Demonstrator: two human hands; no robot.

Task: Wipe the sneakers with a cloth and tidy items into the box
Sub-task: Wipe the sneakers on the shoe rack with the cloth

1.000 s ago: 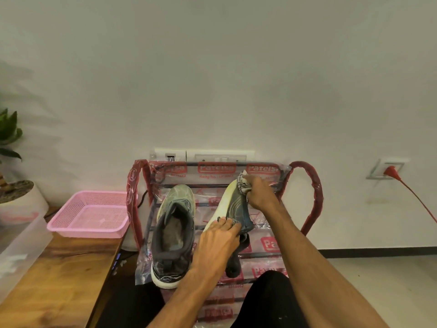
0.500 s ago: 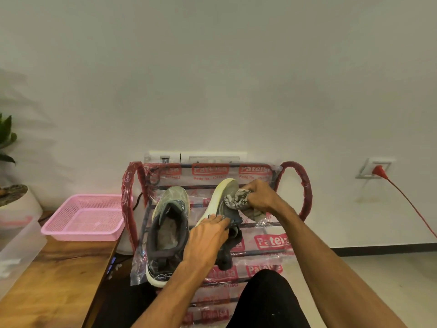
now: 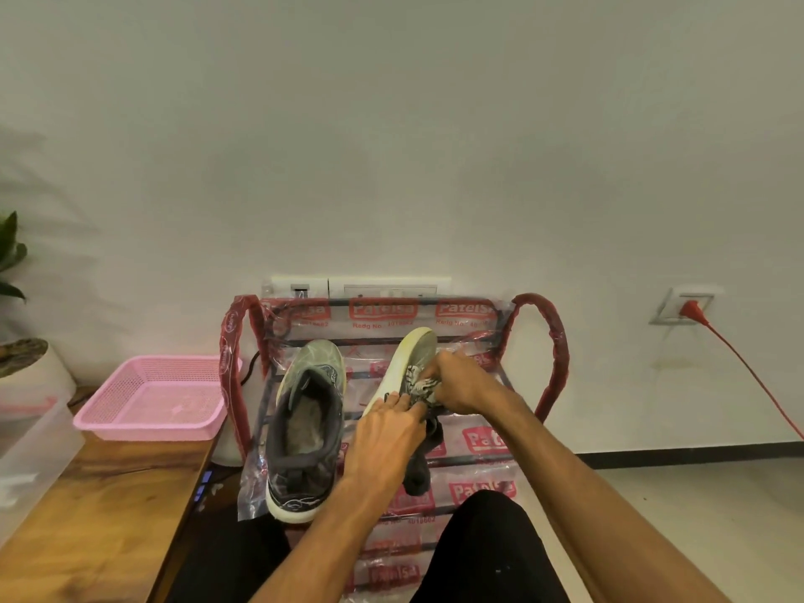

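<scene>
White wall (image 3: 391, 124) behind one rack (image 3: 552, 341), its plastic printed "Patelsa". It bears two: flat sneaker (image 3: 304, 428) and tilted sneaker (image 3: 413, 354), gripped by left hand (image 3: 387, 437) fingers. Right hand (image 3: 461, 385) fingers pinch one cloth (image 3: 417, 383) against it.

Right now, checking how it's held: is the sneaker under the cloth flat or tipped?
Tipped on its side: the grey pale-soled sneaker shows its sole facing left. The left hand holds it; the right hand grips the patterned cloth.

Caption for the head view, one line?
The right hand presses a cloth on the tilted sneaker held by the left hand; the other sneaker rests beside it on the rack.
</scene>
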